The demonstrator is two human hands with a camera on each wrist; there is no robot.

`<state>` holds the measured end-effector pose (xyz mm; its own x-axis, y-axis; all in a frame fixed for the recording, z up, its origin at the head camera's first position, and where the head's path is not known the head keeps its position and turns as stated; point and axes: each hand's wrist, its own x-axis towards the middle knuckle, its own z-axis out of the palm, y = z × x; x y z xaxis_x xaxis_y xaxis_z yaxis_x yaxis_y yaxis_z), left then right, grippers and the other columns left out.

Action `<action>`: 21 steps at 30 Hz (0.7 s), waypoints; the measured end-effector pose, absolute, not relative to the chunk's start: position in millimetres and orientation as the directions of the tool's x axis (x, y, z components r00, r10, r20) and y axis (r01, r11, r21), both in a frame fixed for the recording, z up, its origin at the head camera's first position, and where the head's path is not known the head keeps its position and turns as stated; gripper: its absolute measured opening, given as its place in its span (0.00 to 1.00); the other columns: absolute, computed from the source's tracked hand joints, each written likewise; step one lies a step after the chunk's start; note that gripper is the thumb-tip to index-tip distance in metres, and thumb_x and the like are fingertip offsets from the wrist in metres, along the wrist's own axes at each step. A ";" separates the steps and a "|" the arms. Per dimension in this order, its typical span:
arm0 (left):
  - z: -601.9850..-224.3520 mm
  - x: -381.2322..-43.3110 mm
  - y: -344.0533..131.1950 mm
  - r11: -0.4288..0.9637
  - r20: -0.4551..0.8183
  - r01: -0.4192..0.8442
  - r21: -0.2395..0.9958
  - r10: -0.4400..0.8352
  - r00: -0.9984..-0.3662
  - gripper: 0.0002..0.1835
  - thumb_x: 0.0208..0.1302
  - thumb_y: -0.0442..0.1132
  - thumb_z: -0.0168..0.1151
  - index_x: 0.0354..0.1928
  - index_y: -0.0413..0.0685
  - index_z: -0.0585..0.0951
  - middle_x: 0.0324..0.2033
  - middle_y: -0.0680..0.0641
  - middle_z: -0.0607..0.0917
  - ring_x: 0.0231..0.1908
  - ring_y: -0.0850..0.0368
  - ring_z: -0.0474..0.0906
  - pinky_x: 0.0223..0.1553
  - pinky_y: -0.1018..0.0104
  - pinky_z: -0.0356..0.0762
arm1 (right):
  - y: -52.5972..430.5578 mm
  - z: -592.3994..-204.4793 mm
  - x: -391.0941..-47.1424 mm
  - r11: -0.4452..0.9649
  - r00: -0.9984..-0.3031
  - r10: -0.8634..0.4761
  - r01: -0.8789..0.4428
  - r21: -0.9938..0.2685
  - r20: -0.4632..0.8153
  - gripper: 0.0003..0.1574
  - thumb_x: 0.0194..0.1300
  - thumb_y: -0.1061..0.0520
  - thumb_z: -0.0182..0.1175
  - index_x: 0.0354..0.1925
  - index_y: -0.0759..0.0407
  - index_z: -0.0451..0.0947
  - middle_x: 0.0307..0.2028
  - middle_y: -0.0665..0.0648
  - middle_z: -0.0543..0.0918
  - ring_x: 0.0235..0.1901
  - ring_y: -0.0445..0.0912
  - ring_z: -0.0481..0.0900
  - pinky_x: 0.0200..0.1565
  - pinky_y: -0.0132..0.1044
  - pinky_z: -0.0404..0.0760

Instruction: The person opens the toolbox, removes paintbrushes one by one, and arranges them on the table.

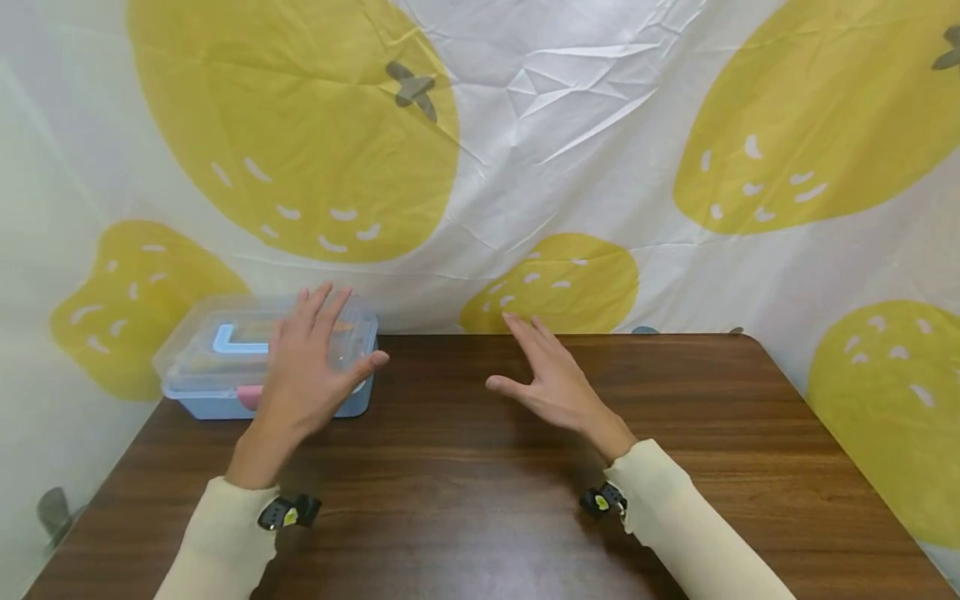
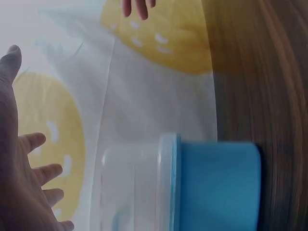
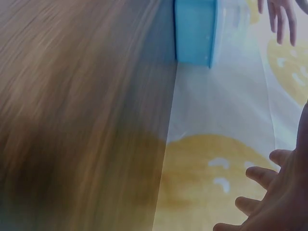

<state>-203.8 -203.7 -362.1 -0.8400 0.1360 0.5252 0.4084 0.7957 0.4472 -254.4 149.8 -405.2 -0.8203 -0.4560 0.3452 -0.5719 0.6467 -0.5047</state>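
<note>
A storage box (image 1: pixel 198 406) with a light blue base, a clear lid, a blue lid handle (image 1: pixel 225 339) and a pink latch (image 1: pixel 249 397) sits at the back left of the table. My left hand (image 1: pixel 303 367), fingers spread and thumb out to the right, overlaps the box's front right part in the head view. In the left wrist view the blue base (image 2: pixel 219 185) stands beside the hand, apart from the fingers. My right hand (image 1: pixel 551 379) hovers over the back middle of the table, fingers extended and thumb pointing left, holding nothing.
The dark wood table (image 1: pixel 450 467) reaches back to a white curtain (image 1: pixel 510 200) printed with big yellow fruit, which hangs along its back and sides. Each wrist carries a small black strapped device, such as the left wristband (image 1: pixel 279 514), below cream sleeves (image 1: pixel 697 521).
</note>
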 end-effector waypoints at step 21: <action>-362.9 -198.1 -324.9 0.692 0.331 -0.030 0.721 -0.383 -0.862 0.39 0.88 0.57 0.45 0.86 0.37 0.56 0.82 0.26 0.60 0.82 0.25 0.52 0.80 0.30 0.47 | 80.5 -409.5 -251.9 0.497 -0.868 -0.421 -0.463 -0.735 0.262 0.69 0.69 0.12 0.54 0.88 0.53 0.57 0.85 0.58 0.62 0.84 0.59 0.57 0.80 0.62 0.58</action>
<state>-198.1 -324.9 -362.9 -0.8621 -0.3832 0.3315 -0.0302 0.6919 0.7214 -251.9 80.5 -409.5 -0.8683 -0.4212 0.2621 -0.4626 0.4965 -0.7345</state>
